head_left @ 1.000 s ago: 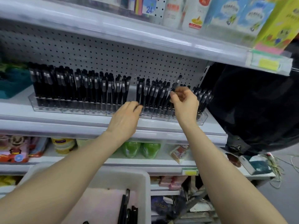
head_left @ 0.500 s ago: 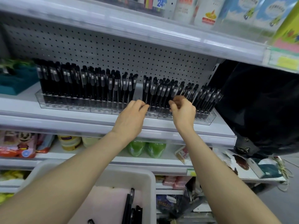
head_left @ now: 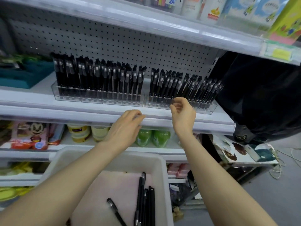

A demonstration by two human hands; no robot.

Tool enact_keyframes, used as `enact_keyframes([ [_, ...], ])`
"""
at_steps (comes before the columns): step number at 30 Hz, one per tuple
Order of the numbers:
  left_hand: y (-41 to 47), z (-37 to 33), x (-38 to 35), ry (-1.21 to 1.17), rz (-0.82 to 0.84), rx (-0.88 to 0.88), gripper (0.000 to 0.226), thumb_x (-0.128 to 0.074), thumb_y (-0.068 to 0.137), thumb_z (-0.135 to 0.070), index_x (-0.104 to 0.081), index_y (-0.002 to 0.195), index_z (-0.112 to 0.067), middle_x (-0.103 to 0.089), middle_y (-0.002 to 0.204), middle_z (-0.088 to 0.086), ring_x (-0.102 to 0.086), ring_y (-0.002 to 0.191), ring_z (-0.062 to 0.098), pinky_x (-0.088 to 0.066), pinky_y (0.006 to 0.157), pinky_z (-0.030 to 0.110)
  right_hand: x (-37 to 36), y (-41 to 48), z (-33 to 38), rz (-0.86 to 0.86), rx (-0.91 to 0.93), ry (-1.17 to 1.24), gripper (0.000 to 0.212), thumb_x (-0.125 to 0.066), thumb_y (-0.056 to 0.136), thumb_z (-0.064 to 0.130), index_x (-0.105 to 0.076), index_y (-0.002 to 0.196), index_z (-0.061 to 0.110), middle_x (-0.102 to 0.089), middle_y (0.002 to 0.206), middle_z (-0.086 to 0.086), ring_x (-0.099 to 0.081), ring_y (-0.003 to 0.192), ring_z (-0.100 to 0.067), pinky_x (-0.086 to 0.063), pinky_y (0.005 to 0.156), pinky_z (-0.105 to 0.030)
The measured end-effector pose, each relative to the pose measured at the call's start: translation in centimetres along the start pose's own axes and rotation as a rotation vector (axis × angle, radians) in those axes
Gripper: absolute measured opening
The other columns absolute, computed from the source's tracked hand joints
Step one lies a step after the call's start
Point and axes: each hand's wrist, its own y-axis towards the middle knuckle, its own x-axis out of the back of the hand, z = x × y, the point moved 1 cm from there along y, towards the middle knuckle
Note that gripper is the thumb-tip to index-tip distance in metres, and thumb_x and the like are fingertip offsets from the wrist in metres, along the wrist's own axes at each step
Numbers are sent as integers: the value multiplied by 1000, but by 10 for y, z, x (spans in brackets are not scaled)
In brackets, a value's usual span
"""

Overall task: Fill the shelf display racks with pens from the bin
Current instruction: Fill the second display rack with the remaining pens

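We find the clear left rack (head_left: 97, 98) at eleven o'clock, packed with upright black pens (head_left: 104, 75). The right rack (head_left: 206, 109) at one o'clock holds leaning pens (head_left: 171, 84). At six o'clock, the white bin (head_left: 104, 154) keeps a few loose pens (head_left: 146, 201) lying flat.

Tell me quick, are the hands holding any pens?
Left hand: open, loosely curled, holding nothing.
Right hand: curled up at the right pen rack; cannot tell if it pinches anything.

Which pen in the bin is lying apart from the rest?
The lone pen lying diagonally on the pink liner, left of the bundled pens that lie side by side.
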Motion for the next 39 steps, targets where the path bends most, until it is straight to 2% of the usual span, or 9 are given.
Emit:
enact_keyframes([
  [6,-58,12,10,10,8,-20,36,-67,88,-16,-65,123,-8,-60,121,9,-55,110,30,-49,88,38,-16,-80,3,58,9,-11,13,-64,90,12,-68,100,17,-67,83,6,-61,78,-9,-51,77,-25],
  [10,-92,24,6,3,31,12,35,-72,83,-16,-67,117,-10,-62,117,11,-58,104,34,-54,83,41,-23,-130,3,128,19,-48,10,-65,89,11,-69,96,17,-68,83,8,-61,77,-8,-47,74,-20],
  [12,-106,29,2,3,52,19,37,-73,82,-17,-67,118,-11,-62,116,11,-59,102,35,-53,85,43,-27,-150,1,154,5,-114,9,-64,89,13,-70,93,19,-69,82,8,-62,76,-9,-45,72,-23],
  [16,-125,34,-7,10,36,17,36,-56,89,-22,-66,123,-14,-62,113,12,-59,97,36,-49,87,42,-32,-181,-9,268,-20,-297,10,-61,86,15,-70,86,19,-71,79,1,-63,75,-17,-44,67,-27],
  [18,-131,36,-12,25,14,-9,42,-47,89,-24,-63,126,-14,-63,110,13,-57,97,35,-45,90,43,-35,-191,-16,387,-41,-461,13,-58,88,17,-70,94,15,-72,89,-6,-65,84,-26,-49,71,-31],
  [24,-134,36,-18,40,-38,-35,47,-58,85,-13,-58,132,-15,-61,111,14,-52,101,33,-34,99,46,-48,-206,-30,621,-120,-785,19,-53,93,15,-54,111,8,-65,111,-18,-61,105,-38,-46,79,-38],
  [30,-136,33,-18,20,-35,-21,53,-63,82,-7,-57,134,-16,-60,112,14,-52,103,34,-34,104,48,-54,-206,-34,606,-206,-664,33,-63,87,19,-49,115,10,-66,109,-17,-61,103,-38,-50,79,-39],
  [33,-135,34,-19,21,-10,-8,54,-65,81,-6,-57,134,-17,-60,111,14,-53,102,34,-36,103,48,-54,-207,-34,595,-283,-544,34,-70,80,23,-57,111,14,-67,106,-13,-61,102,-35,-51,82,-38],
  [39,-125,30,-8,27,67,76,39,-47,89,-29,-64,123,-22,-63,101,7,-57,93,32,-44,88,43,-45,-187,-21,586,-328,-261,13,-76,78,20,-64,81,23,-62,70,5,-61,73,-16,-48,70,-25],
])
